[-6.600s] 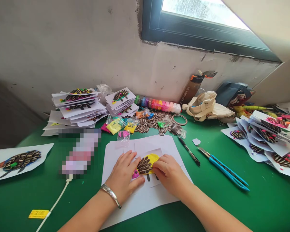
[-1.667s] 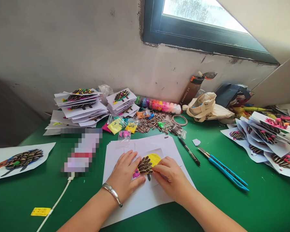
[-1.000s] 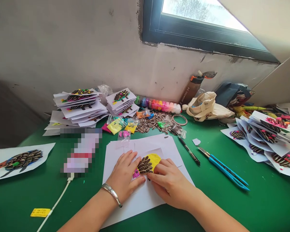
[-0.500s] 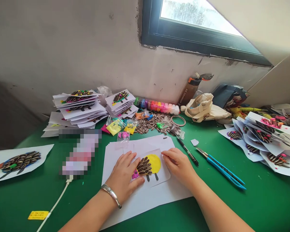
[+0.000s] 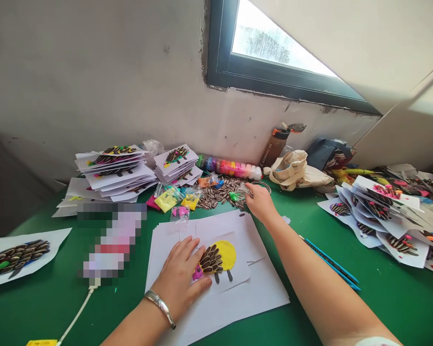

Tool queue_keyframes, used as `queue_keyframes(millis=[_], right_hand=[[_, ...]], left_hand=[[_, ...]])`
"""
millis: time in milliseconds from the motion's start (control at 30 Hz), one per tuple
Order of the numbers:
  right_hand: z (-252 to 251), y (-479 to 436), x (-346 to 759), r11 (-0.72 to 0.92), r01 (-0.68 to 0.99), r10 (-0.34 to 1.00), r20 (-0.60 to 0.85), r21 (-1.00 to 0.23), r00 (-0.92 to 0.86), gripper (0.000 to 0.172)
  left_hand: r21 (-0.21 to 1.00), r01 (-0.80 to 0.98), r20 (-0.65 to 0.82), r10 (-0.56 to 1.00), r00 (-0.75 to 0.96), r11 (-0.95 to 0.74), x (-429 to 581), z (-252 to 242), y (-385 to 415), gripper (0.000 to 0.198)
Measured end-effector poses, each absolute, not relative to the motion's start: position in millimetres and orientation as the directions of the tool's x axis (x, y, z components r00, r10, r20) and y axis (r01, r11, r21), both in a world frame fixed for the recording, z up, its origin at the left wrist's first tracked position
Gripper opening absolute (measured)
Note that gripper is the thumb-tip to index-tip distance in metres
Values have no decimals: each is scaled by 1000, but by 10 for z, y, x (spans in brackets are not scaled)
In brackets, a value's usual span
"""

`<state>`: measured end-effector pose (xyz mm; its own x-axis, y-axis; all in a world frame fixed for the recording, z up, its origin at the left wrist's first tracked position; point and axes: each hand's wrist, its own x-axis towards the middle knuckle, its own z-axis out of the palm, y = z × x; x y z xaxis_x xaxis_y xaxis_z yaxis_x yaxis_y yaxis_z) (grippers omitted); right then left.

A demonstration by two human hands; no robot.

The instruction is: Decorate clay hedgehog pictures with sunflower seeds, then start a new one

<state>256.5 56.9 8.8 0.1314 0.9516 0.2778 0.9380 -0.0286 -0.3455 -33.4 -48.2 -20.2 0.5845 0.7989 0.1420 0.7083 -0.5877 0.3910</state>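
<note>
My left hand [image 5: 182, 269] lies with fingers spread on a small white card [image 5: 240, 276], holding it down on a stack of white paper [image 5: 260, 300]. On the card is a hedgehog picture: a yellow clay body [image 5: 226, 254], rows of striped sunflower seeds [image 5: 211, 259] on its left part, a pink clay face [image 5: 197, 273] and two dark legs. My right hand [image 5: 260, 202] reaches to the right edge of the seed pile [image 5: 214, 196], fingers drawn together against a clear bag with green clay [image 5: 234, 196]. What its fingertips grip is hidden.
Stacks of finished seed pictures [image 5: 117, 175] stand back left, more [image 5: 378, 216] at right. Small bags of yellow clay [image 5: 168, 198], a row of clay pots [image 5: 231, 167], a bottle [image 5: 274, 146] and a cloth bag [image 5: 290, 168] line the wall. A blue cutter [image 5: 332, 264] lies right of my forearm.
My right hand has left the card's upper right edge and moved forward to the seed pile. The left hand stays on the card. The view has tilted up slightly.
</note>
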Motion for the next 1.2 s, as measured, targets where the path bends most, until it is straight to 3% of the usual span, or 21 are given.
queue_keyframes(millis=[100, 200, 267, 467, 633, 800, 1033, 1200], right_hand=[[85, 764, 2575, -101, 939, 952, 241, -329, 187, 51], [82, 849, 2533, -109, 934, 960, 208, -341, 188, 43], [111, 873, 2466, -73, 925, 962, 219, -373, 164, 36], [310, 997, 2016, 131, 853, 954, 297, -505, 29, 37], [365, 1005, 1773, 220, 823, 948, 314, -523, -53, 39], [275, 812, 1901, 216, 885, 967, 217, -411, -135, 26], [84, 730, 1821, 230, 954, 972, 96, -193, -215, 22], [18, 641, 1903, 206, 973, 978, 42, -107, -203, 20]], left_hand=[[390, 706, 148, 797, 586, -591, -341, -203, -480, 53], [388, 712, 131, 799, 586, -586, -334, -182, -481, 53], [383, 723, 101, 804, 586, -575, -326, -164, -483, 53], [380, 721, 119, 804, 583, -579, -324, -182, -483, 52], [379, 713, 140, 798, 586, -590, -339, -245, -482, 53], [388, 709, 163, 801, 577, -589, -343, -273, -496, 53], [401, 702, 192, 803, 565, -589, -344, -290, -496, 53], [404, 709, 149, 806, 573, -578, -332, -224, -491, 53]])
